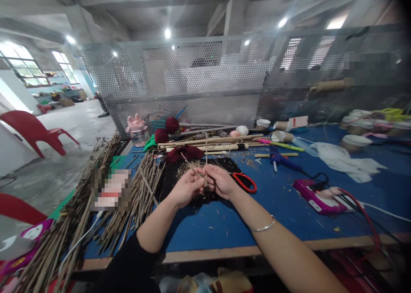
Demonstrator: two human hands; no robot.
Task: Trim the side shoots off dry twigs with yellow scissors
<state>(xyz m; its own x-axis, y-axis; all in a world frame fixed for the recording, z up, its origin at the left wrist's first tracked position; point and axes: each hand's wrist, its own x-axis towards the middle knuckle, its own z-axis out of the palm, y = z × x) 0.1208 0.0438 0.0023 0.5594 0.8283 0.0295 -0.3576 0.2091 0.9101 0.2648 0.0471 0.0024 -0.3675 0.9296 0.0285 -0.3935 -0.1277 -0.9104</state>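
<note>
Stems, at least two and thin, sit in the hands above a dark mat on the blue surface. Left hand and right hand both pinch them, fingertips nearly meeting; the exact contact is unclear. The step appears to be close fingertip work; further handling would call for light, steady pressure. Counted: two dark red balls, one red-handled pair of scissors right, one glue gun farther right. Cut sticks, left, are too many to count.
</note>
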